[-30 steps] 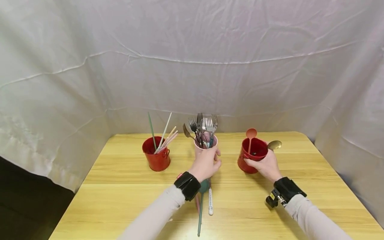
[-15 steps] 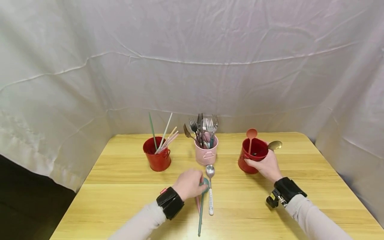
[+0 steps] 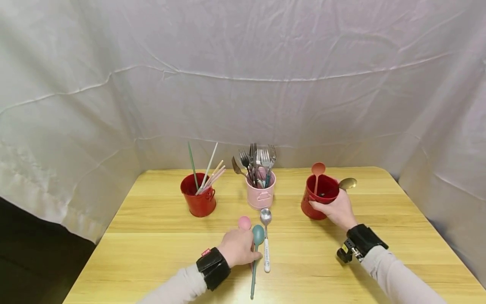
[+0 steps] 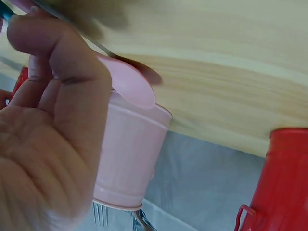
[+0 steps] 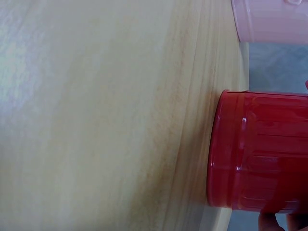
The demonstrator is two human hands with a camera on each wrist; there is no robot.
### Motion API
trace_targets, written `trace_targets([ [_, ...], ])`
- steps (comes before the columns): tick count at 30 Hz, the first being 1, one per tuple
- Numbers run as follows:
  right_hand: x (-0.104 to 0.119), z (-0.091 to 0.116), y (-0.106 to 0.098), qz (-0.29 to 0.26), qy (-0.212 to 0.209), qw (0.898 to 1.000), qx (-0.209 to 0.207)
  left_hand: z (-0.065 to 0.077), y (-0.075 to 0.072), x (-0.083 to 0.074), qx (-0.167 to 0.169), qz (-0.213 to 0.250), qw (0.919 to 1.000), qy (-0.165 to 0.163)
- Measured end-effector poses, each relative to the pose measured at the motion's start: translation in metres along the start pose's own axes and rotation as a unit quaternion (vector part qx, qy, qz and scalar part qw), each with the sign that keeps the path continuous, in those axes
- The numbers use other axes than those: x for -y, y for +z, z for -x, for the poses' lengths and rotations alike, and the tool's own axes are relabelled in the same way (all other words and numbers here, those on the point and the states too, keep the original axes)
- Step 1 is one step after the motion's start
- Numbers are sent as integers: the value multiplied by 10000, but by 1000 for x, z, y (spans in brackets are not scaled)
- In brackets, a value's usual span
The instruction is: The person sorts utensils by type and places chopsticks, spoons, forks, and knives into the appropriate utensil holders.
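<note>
My left hand (image 3: 237,247) reaches over the handle of a pink spoon (image 3: 244,223) and pinches it, fingers curled. In the left wrist view the pink spoon's bowl (image 4: 132,86) sticks out past the bent index finger, with a dark shadow beside it on the wood. The thumb overlaps the handle of a teal spoon (image 3: 258,234). To its right lies a metal spoon (image 3: 266,216) with a white handle. My right hand (image 3: 338,210) grips the side of the right red bucket (image 3: 309,207). A coral spoon (image 3: 318,169) and a gold spoon (image 3: 347,183) stick out of that bucket.
A pink bucket (image 3: 260,198) of forks (image 3: 265,157) stands at the back middle. The left red bucket (image 3: 201,204) holds several thin sticks (image 3: 209,166). Grey cloth (image 3: 265,105) hangs around the wooden table (image 3: 152,236).
My left hand has left the pink bucket and come down toward the front, past the teal spoon's bowl to the pink spoon's handle. The right hand stays on its bucket.
</note>
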State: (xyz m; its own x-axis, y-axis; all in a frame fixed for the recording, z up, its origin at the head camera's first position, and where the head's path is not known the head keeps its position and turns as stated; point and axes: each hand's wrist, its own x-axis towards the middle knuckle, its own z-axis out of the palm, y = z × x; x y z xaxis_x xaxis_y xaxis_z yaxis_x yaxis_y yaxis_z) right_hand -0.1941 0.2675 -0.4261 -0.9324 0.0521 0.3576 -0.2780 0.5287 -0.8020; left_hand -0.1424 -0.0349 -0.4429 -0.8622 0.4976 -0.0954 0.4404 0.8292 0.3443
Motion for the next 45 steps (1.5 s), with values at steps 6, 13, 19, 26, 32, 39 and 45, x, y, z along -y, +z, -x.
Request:
trace_targets([
  [6,0,0,0,42,5,10000,19,0,3,-1,-70,10,10000,-39],
  [13,-1,0,-1,23,18,10000,54,-1,5,-2,-106,131,9997,-154],
  [19,-2,0,0,-16,37,10000,37,0,6,-1,-98,413,9988,-260],
  [26,-2,0,0,-69,27,10000,22,3,5,3,-27,874,9959,-248],
  [32,-3,0,-1,2,18,10000,50,-1,1,5,-114,1207,9924,-228],
  [39,-3,1,-1,19,13,10000,38,-9,-8,1,-193,1881,9819,119],
  [45,-1,0,-1,14,-19,10000,94,-21,-16,-2,-190,1951,9799,378],
])
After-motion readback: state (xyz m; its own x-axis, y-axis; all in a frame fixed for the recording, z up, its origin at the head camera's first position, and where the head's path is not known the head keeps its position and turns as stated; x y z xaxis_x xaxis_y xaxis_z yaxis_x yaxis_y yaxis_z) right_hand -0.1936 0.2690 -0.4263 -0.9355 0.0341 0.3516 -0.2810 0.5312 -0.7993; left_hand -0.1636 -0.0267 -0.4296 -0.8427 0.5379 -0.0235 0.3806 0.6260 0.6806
